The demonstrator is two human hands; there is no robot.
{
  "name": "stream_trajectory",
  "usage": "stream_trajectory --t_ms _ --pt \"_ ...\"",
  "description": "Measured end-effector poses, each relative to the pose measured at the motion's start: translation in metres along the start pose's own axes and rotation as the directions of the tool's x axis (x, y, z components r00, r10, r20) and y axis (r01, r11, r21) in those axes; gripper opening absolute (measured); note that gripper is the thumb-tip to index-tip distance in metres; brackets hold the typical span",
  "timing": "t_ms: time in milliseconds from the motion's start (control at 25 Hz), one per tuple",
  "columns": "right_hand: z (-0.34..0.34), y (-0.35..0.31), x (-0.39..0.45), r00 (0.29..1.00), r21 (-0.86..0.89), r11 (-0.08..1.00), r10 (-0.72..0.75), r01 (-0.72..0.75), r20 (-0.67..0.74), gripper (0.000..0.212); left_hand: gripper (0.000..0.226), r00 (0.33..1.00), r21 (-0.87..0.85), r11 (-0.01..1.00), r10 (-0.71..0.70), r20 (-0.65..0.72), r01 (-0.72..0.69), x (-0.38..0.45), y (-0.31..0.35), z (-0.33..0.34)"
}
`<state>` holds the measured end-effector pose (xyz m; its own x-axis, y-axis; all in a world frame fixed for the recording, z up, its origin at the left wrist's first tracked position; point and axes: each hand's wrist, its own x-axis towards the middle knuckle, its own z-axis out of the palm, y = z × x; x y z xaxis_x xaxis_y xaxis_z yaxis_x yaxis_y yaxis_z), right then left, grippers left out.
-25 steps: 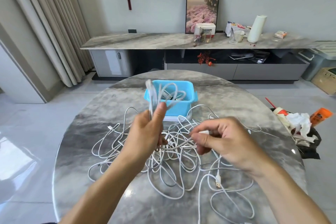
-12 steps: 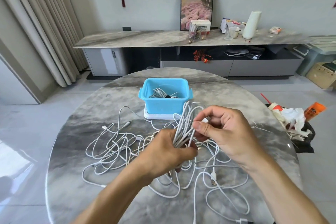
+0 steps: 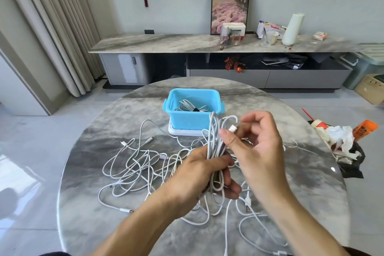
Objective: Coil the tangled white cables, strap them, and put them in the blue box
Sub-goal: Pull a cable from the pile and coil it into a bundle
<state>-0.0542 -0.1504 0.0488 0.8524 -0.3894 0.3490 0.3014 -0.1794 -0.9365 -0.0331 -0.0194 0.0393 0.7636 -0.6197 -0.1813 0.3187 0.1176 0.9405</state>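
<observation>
One coil's basically done here. Our left hand (image 3: pixel 204 169) has its fingers curled round the middle of the long white folded cable bundle (image 3: pixel 215 141), which stands roughly upright, loops up top. Our right hand (image 3: pixel 257 143) pinches the bundle's small white plug end (image 3: pixel 232 128) between thumb and fingers, just right of the loops. Looks like we're tucking that tail in before strapping. The open blue plastic box (image 3: pixel 188 119) sits straight ahead past both hands, near the loops' tops, with one strapped coil (image 3: pixel 192 108) already inside. Plenty of loose tangled white cables (image 3: pixel 135 164) sprawl on the round grey marble table (image 3: pixel 91 193) below and left of our hands.
</observation>
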Motion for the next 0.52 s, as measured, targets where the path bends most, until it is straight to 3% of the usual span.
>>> stream_trajectory --t_ms 80,200,320,400,480,520 --pt "0.009 -0.001 -0.008 0.985 0.063 0.988 0.149 -0.144 -0.087 0.064 0.023 1.000 -0.058 0.998 0.009 0.014 -0.008 0.001 -0.007 0.003" --pt "0.016 0.001 -0.015 0.915 0.054 0.916 0.399 -0.397 -0.051 0.091 0.026 0.999 -0.032 0.998 0.046 -0.008 -0.046 0.002 -0.017 0.004" --pt "0.010 0.009 -0.011 0.873 0.080 0.872 0.487 -0.483 -0.035 0.084 0.018 0.996 -0.009 0.996 0.085 -0.040 -0.085 0.004 -0.019 0.008" --pt "0.005 0.008 -0.008 0.831 0.113 0.826 0.534 -0.552 0.154 0.074 0.019 0.995 -0.004 0.996 0.086 -0.057 -0.086 0.006 -0.018 0.008" --pt "0.002 -0.001 -0.004 0.737 0.166 0.749 0.542 -0.642 0.404 0.048 0.026 0.998 0.045 0.998 0.054 -0.026 -0.053 0.005 -0.020 0.011" --pt "0.001 -0.004 -0.002 0.718 0.206 0.716 0.544 -0.667 0.434 0.033 0.029 1.000 0.064 0.998 0.027 0.006 -0.028 0.003 -0.022 0.013"
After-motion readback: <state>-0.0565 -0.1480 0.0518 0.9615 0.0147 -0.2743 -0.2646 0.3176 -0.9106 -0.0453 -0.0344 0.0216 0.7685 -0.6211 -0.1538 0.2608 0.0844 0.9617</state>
